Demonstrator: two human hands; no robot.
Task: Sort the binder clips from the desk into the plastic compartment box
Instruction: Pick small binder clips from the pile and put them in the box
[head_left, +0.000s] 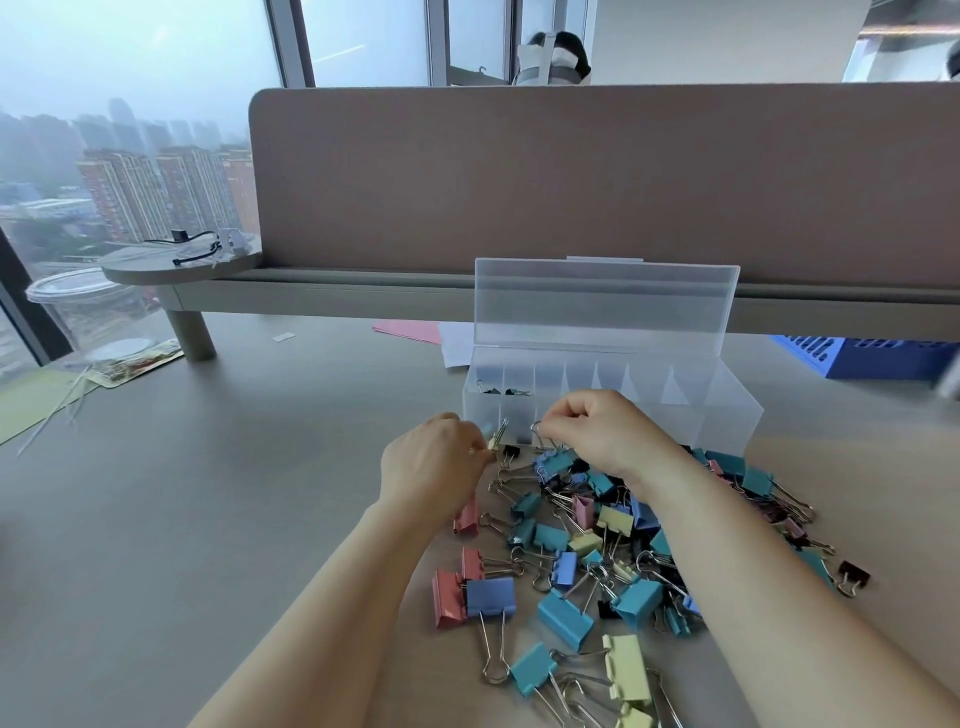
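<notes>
nearest the desk's (156, 519) front edge, the clips (587, 551) are lying in a loose, tangled heap of blue, teal, yellow, pink and a few black ones, spreading back until they are touching the box's (727, 410) front wall. both forearms are reaching over this heap. to do the step well, each clip probably wants lifting by its wire handle and shaking free of its neighbours first, then dropping squarely into one compartment with its own kind. the left hand (434, 462) is pinching its fingers together on a small pale clip (494, 440) just in front of the box. the right hand (602, 428) is curling closed around a wire loop (537, 428) of a clip at the heap's far edge. beyond them the box is standing with its lid (602, 306) upright, and only its left compartments are holding a few black clips (501, 389).
</notes>
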